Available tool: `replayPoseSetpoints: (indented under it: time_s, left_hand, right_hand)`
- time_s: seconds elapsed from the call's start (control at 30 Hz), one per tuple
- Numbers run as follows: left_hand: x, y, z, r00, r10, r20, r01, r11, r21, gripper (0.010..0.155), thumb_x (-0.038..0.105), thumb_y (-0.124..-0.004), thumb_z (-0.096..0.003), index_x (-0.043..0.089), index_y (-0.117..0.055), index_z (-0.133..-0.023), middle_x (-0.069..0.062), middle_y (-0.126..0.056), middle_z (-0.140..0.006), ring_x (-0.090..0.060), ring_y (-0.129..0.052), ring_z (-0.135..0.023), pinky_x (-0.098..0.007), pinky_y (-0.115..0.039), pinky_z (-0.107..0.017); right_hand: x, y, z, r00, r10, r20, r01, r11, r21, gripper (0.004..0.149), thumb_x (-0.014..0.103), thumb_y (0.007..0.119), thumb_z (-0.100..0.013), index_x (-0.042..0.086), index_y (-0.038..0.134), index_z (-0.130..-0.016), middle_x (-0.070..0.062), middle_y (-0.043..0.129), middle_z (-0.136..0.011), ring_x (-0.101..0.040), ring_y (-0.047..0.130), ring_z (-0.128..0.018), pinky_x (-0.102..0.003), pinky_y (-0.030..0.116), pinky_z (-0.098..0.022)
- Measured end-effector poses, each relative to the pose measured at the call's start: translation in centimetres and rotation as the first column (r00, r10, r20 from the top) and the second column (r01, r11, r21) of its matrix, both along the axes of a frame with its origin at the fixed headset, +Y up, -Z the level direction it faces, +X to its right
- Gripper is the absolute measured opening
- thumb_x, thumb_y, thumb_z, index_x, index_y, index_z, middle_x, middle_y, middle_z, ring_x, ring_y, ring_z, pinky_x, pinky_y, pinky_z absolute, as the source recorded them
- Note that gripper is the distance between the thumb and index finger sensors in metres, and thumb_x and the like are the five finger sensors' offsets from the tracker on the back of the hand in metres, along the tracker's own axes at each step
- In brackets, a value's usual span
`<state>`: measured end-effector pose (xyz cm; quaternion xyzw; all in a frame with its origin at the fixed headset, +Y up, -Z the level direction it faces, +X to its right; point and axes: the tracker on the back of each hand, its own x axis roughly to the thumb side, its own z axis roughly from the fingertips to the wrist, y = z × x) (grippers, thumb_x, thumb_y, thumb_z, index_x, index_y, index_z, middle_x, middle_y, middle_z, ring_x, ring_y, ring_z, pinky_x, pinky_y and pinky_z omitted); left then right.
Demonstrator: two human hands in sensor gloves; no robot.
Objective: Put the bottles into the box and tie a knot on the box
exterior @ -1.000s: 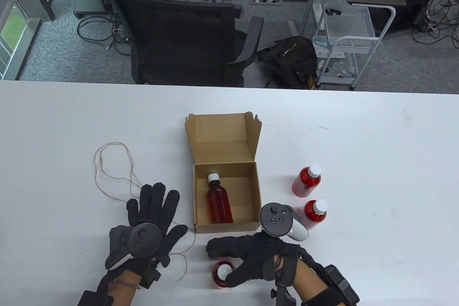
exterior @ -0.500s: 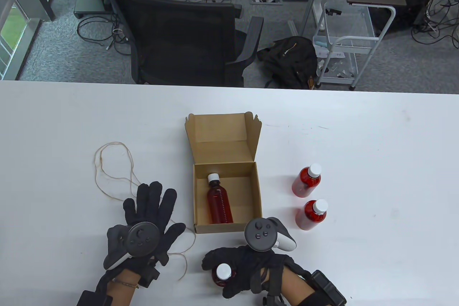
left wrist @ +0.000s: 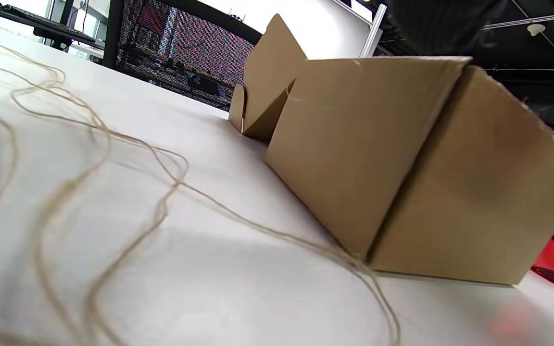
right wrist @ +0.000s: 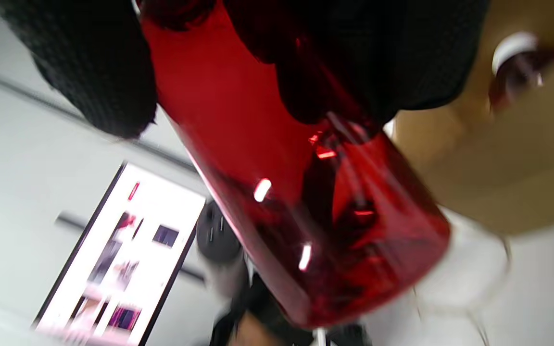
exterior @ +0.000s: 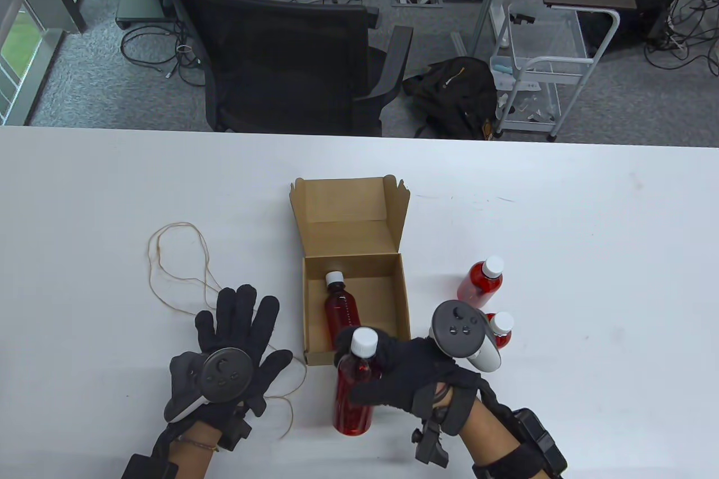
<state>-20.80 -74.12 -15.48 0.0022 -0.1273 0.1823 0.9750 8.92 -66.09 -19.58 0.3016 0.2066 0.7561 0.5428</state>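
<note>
The right hand (exterior: 413, 375) has lifted the red white-capped plastic bottle (exterior: 355, 389) toward the open brown cardboard box (exterior: 354, 310) — fingers wrapped round it; left hand (exterior: 236, 344) stays flat, empty.

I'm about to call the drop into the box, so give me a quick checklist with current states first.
1. Grip: right hand has its fingers wrapped round the held bottle: ok.
2. Cap on held bottle: ok.
3. Box lid open: ok.
4. Free floor to the right of the bottle in the box: ok.
5. String outside the box; left hand flat on it: ok.
6. Two bottles still waiting on the table at the right: not ok.
</note>
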Motion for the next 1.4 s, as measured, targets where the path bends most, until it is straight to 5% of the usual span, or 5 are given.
replayPoseSetpoints:
  time_s: [0.23,0.37,0.83,1.1,1.4]
  left_hand:
    - [-0.1,0.0,-0.1,1.0,0.0,-0.005,0.0,1.0,-0.006,0.092,0.062,-0.07,-0.0504,0.027,-0.021,-0.12,-0.023,-0.008,-0.126,-0.057,-0.01,-0.111,-0.08,-0.02,-0.066]
    - [-0.1,0.0,-0.2,1.0,0.0,-0.006,0.0,1.0,-0.007,0.092,0.062,-0.07,-0.0506,0.027,-0.021,-0.12,-0.022,-0.008,-0.127,-0.057,-0.009,-0.111,-0.08,-0.019,-0.066]
    - [-0.2,0.0,-0.7,1.0,-0.002,-0.006,0.002,1.0,-0.019,0.092,0.062,-0.07,-0.0506,0.027,-0.021,-0.121,-0.022,-0.008,-0.127,-0.058,-0.009,-0.111,-0.08,-0.019,-0.066]
    - [-0.1,-0.1,-0.8,1.0,-0.016,0.0,0.016,0.999,-0.028,0.092,0.062,-0.07,-0.0506,0.027,-0.022,-0.121,-0.023,-0.008,-0.126,-0.058,-0.009,-0.11,-0.081,-0.019,-0.066]
    - [-0.1,-0.1,-0.8,1.0,-0.024,-0.002,0.024,0.999,-0.028,0.092,0.062,-0.07,-0.0506,0.027,-0.022,-0.121,-0.023,-0.008,-0.126,-0.058,-0.01,-0.11,-0.081,-0.02,-0.066]
  right_hand:
    - [-0.7,1.6,-4.7,0.887,0.326,0.327,-0.343,0.939,-0.006,0.091,0.057,0.086,-0.047,-0.007,0.051,-0.103,-0.028,0.085,-0.083,-0.045,0.094,-0.057,-0.056,0.085,-0.039]
    - [-2.4,0.3,-6.6,0.708,0.565,0.423,-0.589,0.803,-0.085,0.091,0.057,0.085,-0.047,-0.008,0.052,-0.101,-0.028,0.086,-0.081,-0.044,0.096,-0.054,-0.054,0.087,-0.036]
    - [-5.5,-6.2,-9.4,0.444,0.86,0.252,-0.805,0.507,-0.31,0.092,0.053,0.081,-0.049,-0.013,0.044,-0.102,-0.033,0.079,-0.087,-0.045,0.097,-0.054,-0.053,0.089,-0.034]
    - [-6.4,-8.2,-9.2,0.414,0.891,0.186,-0.839,0.453,-0.302,0.083,0.043,0.076,-0.052,-0.012,0.041,-0.103,-0.037,0.073,-0.092,-0.046,0.095,-0.059,-0.055,0.088,-0.037]
    - [-5.4,-4.4,-8.0,0.526,0.808,0.266,-0.771,0.585,-0.252,0.086,0.046,0.078,-0.05,-0.012,0.043,-0.102,-0.038,0.071,-0.092,-0.049,0.091,-0.064,-0.057,0.085,-0.041]
